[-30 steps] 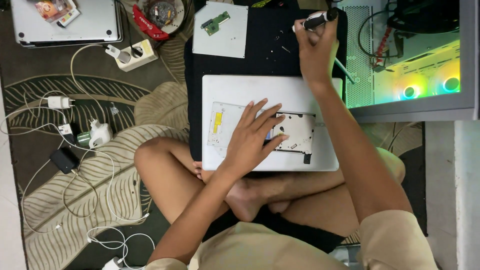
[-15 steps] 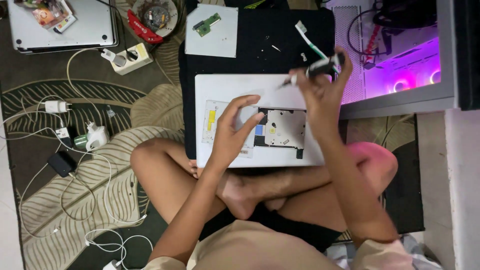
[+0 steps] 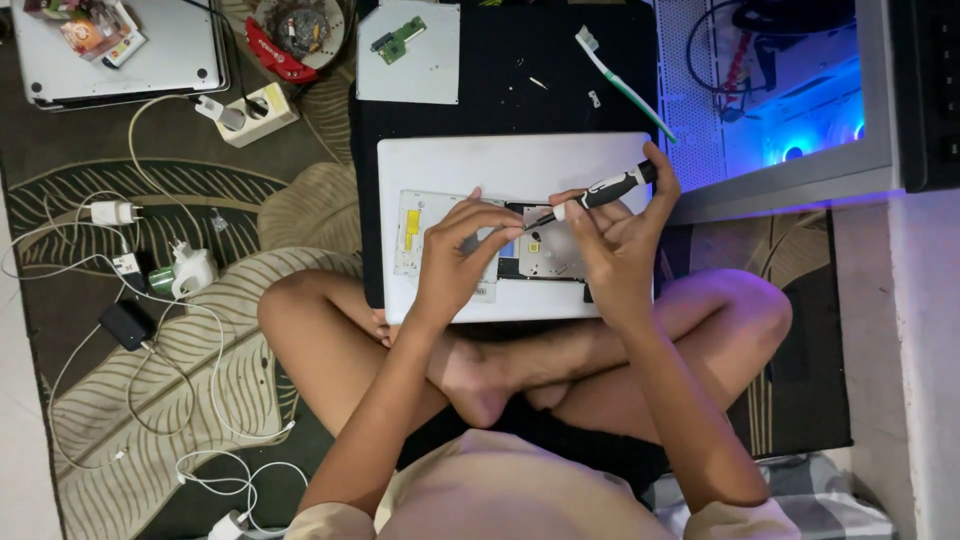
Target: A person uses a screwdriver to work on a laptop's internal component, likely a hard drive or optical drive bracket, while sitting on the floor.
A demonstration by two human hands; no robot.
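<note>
The right hand (image 3: 622,235) is clamped around a slim screwdriver (image 3: 592,195) with a black-and-white handle. Its long axis runs on a slant: the handle end points up and to the right, near the thumb, and the thin metal tip points down and to the left, into the opened bay of a white laptop (image 3: 500,160) lying underside up. The laptop is a flat rounded rectangle of matte plastic, resting across the person's crossed legs and on a black mat (image 3: 500,95).

The left hand (image 3: 458,262) rests on the laptop just left of the tip, fingers bent and pressing on the exposed silver metal drive (image 3: 555,255), holding nothing that I can make out. The two hands sit close together, fingertips almost meeting at the screwdriver's tip.

On the mat beyond the laptop lie a grey flat panel (image 3: 410,60) carrying a small green circuit board (image 3: 398,38), and a toothbrush (image 3: 622,82) with a green-and-white handle, lying aslant. To the right stands a computer case (image 3: 790,110) glowing blue. To the left, white cables (image 3: 150,330) and chargers sprawl over a leaf-patterned rug (image 3: 120,440), near a white power strip (image 3: 255,112).
</note>
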